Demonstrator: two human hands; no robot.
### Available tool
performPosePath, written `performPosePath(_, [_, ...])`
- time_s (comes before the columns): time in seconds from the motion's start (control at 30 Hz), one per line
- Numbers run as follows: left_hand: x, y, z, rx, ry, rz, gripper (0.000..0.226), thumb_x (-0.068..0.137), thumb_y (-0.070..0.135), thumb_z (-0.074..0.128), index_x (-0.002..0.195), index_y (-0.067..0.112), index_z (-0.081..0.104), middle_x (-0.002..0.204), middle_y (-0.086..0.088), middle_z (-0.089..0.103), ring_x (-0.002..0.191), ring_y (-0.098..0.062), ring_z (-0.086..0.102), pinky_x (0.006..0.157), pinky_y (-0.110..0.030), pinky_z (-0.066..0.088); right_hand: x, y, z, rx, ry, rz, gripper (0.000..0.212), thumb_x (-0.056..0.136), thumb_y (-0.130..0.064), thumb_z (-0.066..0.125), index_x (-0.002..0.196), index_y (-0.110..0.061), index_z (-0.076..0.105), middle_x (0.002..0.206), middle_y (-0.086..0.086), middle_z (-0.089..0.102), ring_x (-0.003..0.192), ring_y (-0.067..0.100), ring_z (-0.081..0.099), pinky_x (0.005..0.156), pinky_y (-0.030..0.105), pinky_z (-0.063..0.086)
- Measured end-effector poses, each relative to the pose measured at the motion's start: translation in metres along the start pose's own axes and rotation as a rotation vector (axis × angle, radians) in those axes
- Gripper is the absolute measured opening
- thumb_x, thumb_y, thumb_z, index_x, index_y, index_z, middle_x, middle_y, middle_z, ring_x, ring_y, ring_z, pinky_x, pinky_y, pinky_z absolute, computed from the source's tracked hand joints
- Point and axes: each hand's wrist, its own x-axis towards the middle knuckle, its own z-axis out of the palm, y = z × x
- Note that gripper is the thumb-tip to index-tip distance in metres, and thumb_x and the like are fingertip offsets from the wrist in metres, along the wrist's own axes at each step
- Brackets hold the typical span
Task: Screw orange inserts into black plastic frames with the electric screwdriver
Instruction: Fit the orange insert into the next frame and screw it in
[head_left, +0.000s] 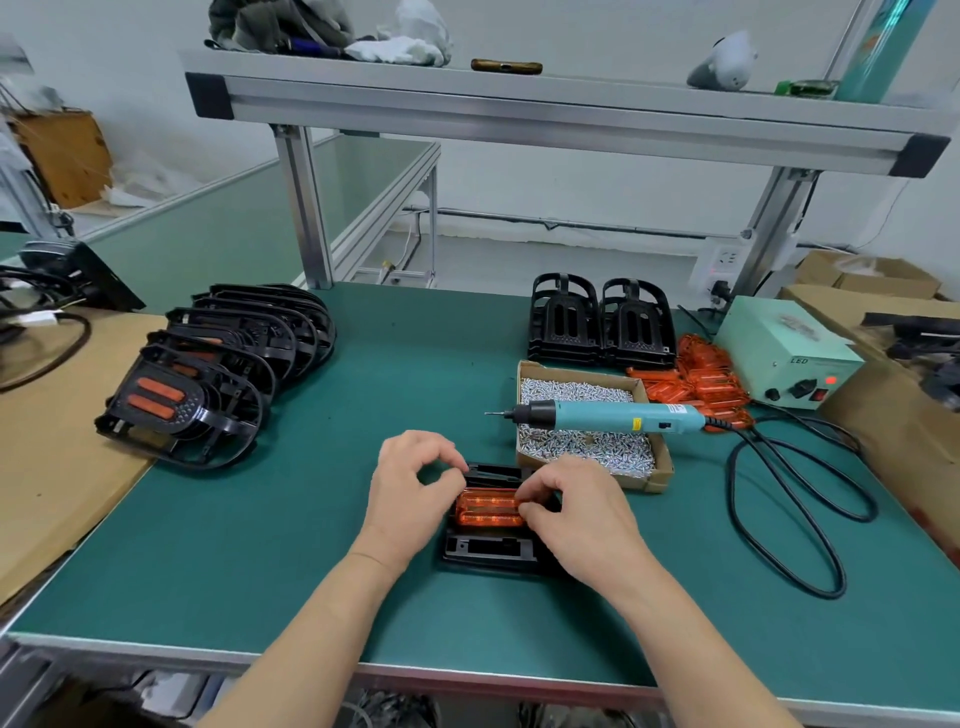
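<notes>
A black plastic frame (488, 553) lies on the green mat near the front edge. An orange insert (488, 510) sits in it. My left hand (410, 493) pinches the insert's left end with curled fingers. My right hand (576, 512) pinches its right end. The teal electric screwdriver (613, 417) lies untouched across a cardboard tray of silver screws (582, 447), tip pointing left. A heap of loose orange inserts (696, 382) lies behind the tray, and empty black frames (597, 322) stand at the back.
A row of black frames with orange inserts fitted (208, 374) leans at the left on the mat and a cardboard sheet. The screwdriver's power box (784, 353) stands at the right, its black cable (795, 499) looping over the mat. An aluminium shelf frame (519, 114) spans overhead.
</notes>
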Motion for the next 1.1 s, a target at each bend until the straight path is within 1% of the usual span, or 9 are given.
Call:
performPosePath(0.17, [0.0,0.002,0.0,0.112,-0.163,0.042,0.022,0.075,0.003,0.072,0.066,0.023,0.071,0.105,0.012,0.059,0.115,-0.002,0.041,0.092,-0.001,0.023,0.005,0.0,-0.005,-0.1,-0.055,-0.024,0.009,0.086,-0.023,0.072,0.086,-0.03,0.076,0.083,-0.015,0.045,0.094,0.011,0.043,0.076,0.025,0.03])
performPosePath(0.3, [0.0,0.0,0.006,0.244,-0.272,0.107,0.014,0.075,0.009,0.071,0.067,0.02,0.067,0.11,0.012,0.057,0.117,-0.007,0.04,0.1,-0.023,0.034,0.007,0.001,-0.005,-0.149,-0.112,-0.033,0.009,0.085,-0.021,0.071,0.085,-0.029,0.075,0.084,-0.014,0.045,0.096,0.014,0.045,0.076,0.026,0.033])
performPosePath(0.43, [0.0,0.001,0.007,0.285,-0.303,0.131,0.004,0.07,0.022,0.064,0.072,0.024,0.063,0.112,0.015,0.054,0.117,-0.01,0.043,0.099,-0.031,0.036,0.009,0.003,-0.006,-0.128,-0.137,-0.039,0.006,0.086,-0.024,0.072,0.085,-0.03,0.073,0.087,-0.013,0.049,0.095,0.013,0.049,0.078,0.027,0.037])
performPosePath(0.5, [0.001,0.001,0.006,0.29,-0.318,0.136,0.016,0.065,0.028,0.058,0.081,0.028,0.059,0.11,0.019,0.05,0.113,-0.012,0.045,0.098,-0.034,0.037,0.009,0.002,-0.008,0.103,-0.019,0.04,0.004,0.087,-0.025,0.074,0.09,-0.027,0.073,0.093,-0.011,0.058,0.092,0.012,0.056,0.083,0.027,0.044])
performPosePath(0.57, [0.002,0.002,0.005,0.284,-0.323,0.141,0.025,0.064,0.029,0.056,0.088,0.036,0.053,0.107,0.022,0.048,0.107,-0.011,0.046,0.096,-0.035,0.04,0.009,0.002,-0.013,0.561,0.169,0.263,0.015,0.09,-0.019,0.073,0.105,-0.02,0.069,0.103,-0.005,0.065,0.094,0.014,0.063,0.083,0.026,0.05])
performPosePath(0.63, [0.001,0.002,0.004,0.284,-0.324,0.14,0.032,0.064,0.03,0.056,0.092,0.042,0.046,0.104,0.023,0.049,0.103,-0.009,0.047,0.093,-0.036,0.042,0.012,0.006,-0.021,1.102,0.249,0.477,0.027,0.095,-0.008,0.067,0.12,-0.006,0.061,0.116,0.007,0.065,0.102,0.022,0.066,0.084,0.026,0.052])
performPosePath(0.73, [0.0,0.003,0.003,0.288,-0.321,0.13,0.036,0.066,0.03,0.056,0.096,0.044,0.044,0.103,0.025,0.048,0.102,-0.007,0.046,0.093,-0.036,0.042,0.018,0.016,-0.034,1.597,0.28,0.664,0.021,0.1,0.002,0.053,0.119,0.01,0.052,0.133,0.032,0.053,0.122,0.038,0.059,0.102,0.042,0.051])
performPosePath(0.87, [-0.001,0.004,0.003,0.29,-0.315,0.113,0.035,0.067,0.03,0.056,0.099,0.041,0.044,0.102,0.024,0.048,0.102,-0.008,0.046,0.093,-0.035,0.042,0.037,0.016,-0.043,1.791,0.322,0.757,0.052,0.102,0.001,0.047,0.15,0.01,0.028,0.151,0.034,0.036,0.144,0.041,0.037,0.12,0.048,0.032])
performPosePath(1.1, [-0.002,0.004,0.003,0.301,-0.309,0.086,0.035,0.067,0.032,0.055,0.099,0.04,0.044,0.1,0.022,0.05,0.1,-0.005,0.047,0.09,-0.033,0.043,0.067,0.016,-0.034,1.865,0.333,0.873,0.05,0.101,-0.009,0.059,0.146,-0.002,0.04,0.142,0.021,0.054,0.136,0.036,0.05,0.116,0.05,0.037])
